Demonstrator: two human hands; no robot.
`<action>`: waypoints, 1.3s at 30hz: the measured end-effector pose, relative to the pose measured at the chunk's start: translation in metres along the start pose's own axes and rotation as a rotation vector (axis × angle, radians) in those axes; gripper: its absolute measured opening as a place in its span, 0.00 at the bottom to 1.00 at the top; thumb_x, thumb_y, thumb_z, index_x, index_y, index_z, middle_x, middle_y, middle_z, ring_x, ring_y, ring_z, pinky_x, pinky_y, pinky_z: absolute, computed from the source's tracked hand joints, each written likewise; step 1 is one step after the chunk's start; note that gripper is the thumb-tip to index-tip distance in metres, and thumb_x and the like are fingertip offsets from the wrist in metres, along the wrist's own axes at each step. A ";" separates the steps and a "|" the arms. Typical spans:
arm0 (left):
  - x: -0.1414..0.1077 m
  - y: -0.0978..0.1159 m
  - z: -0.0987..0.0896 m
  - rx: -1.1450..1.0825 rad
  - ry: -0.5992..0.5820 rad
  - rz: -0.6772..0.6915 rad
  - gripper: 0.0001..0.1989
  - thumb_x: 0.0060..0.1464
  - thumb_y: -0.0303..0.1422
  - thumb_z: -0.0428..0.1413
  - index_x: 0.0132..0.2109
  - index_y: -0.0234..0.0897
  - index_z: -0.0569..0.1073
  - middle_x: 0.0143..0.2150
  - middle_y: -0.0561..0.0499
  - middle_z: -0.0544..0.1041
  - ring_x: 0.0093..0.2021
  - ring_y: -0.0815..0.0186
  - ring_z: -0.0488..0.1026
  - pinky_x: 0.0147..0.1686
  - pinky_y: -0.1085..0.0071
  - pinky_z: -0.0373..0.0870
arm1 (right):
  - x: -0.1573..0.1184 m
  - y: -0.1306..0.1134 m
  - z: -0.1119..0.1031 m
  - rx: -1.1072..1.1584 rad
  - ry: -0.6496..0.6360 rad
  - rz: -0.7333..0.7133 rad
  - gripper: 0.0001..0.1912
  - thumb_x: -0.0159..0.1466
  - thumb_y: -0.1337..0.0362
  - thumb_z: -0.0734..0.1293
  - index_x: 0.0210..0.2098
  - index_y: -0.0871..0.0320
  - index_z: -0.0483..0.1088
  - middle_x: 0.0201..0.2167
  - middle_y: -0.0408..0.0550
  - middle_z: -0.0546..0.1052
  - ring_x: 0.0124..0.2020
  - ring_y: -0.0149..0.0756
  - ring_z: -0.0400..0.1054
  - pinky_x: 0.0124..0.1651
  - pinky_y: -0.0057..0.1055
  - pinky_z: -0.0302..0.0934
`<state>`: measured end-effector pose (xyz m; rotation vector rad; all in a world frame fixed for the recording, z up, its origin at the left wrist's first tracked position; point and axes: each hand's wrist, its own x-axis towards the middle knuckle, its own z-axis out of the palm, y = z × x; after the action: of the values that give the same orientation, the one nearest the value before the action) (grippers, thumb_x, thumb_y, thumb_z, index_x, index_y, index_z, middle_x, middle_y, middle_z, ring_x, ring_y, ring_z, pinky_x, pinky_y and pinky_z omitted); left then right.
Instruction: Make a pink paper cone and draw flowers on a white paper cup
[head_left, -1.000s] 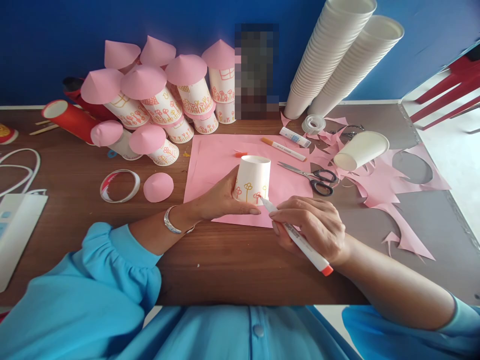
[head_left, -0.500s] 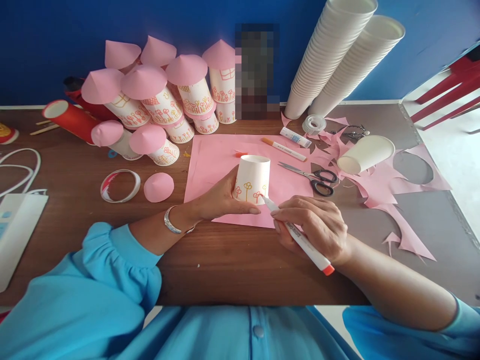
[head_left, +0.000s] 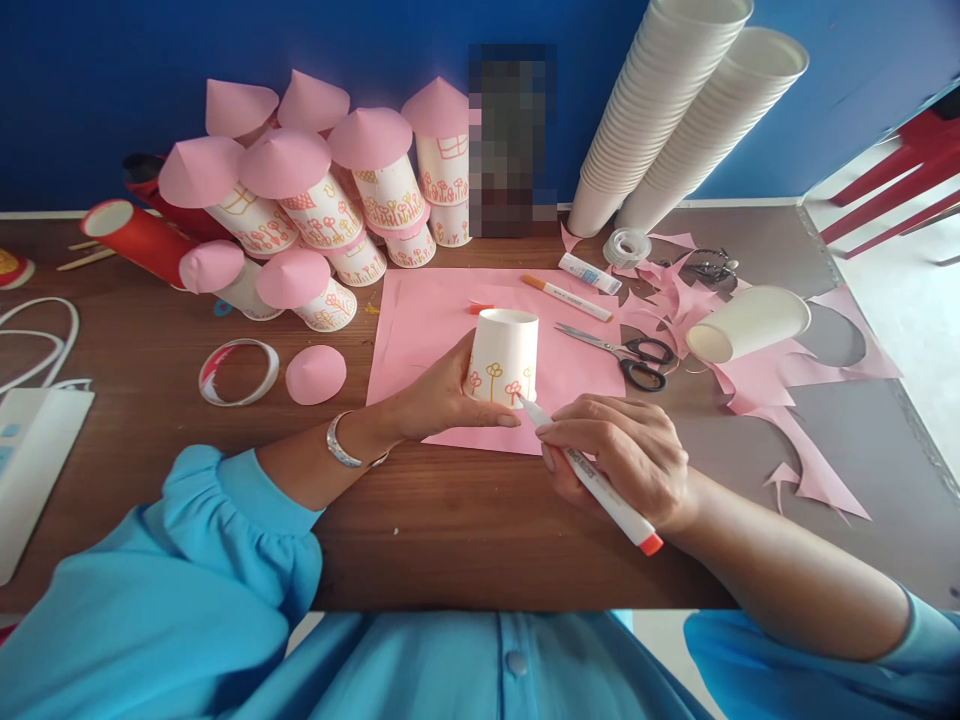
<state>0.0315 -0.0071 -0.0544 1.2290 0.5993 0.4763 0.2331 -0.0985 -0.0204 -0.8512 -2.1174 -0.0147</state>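
My left hand (head_left: 457,395) grips a white paper cup (head_left: 505,345) from its left side, thumb along the bottom edge. The cup stands upside down over pink paper (head_left: 420,330), and orange and yellow flowers are drawn low on its side. In my right hand (head_left: 622,450) is a white marker (head_left: 611,500) with an orange end, its tip at a flower near the cup's lower edge. An orange cap (head_left: 481,309) lies just behind the cup. Black-handled scissors (head_left: 626,355) and another marker (head_left: 570,297) lie on the paper to the right.
Decorated cup towers with pink cones (head_left: 371,140) stand at the back left. Two tall cup stacks (head_left: 660,110) lean at the back right. A loose cup (head_left: 750,322) lies among pink scraps (head_left: 817,460). A tape ring (head_left: 239,372) and pink cone (head_left: 316,375) are at left.
The loose cup on the right has rolled a little to the right. My right hand and the marker have shifted slightly left; the marker tip remains at the cup.
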 end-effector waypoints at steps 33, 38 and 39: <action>-0.001 -0.002 0.008 0.173 0.036 0.119 0.42 0.42 0.37 0.74 0.62 0.41 0.65 0.63 0.40 0.72 0.62 0.48 0.69 0.57 0.53 0.71 | -0.015 0.028 0.015 -0.218 -0.042 0.132 0.37 0.64 0.70 0.71 0.69 0.54 0.56 0.64 0.61 0.73 0.66 0.55 0.66 0.61 0.52 0.66; -0.002 -0.004 0.002 0.107 0.022 0.051 0.38 0.45 0.38 0.72 0.60 0.41 0.65 0.52 0.43 0.76 0.51 0.53 0.75 0.46 0.57 0.75 | -0.013 0.026 0.010 -0.133 -0.014 0.090 0.36 0.68 0.63 0.69 0.71 0.57 0.53 0.58 0.63 0.75 0.60 0.55 0.70 0.55 0.50 0.70; -0.001 -0.006 0.000 0.060 0.018 0.047 0.38 0.44 0.38 0.73 0.59 0.40 0.66 0.52 0.44 0.77 0.51 0.53 0.75 0.47 0.58 0.75 | -0.012 0.024 0.006 -0.124 0.039 0.064 0.33 0.69 0.61 0.68 0.71 0.58 0.56 0.53 0.62 0.77 0.55 0.52 0.73 0.51 0.47 0.72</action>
<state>0.0308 -0.0096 -0.0600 1.2990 0.6040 0.5125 0.2476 -0.0849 -0.0396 -0.9835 -2.0682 -0.1291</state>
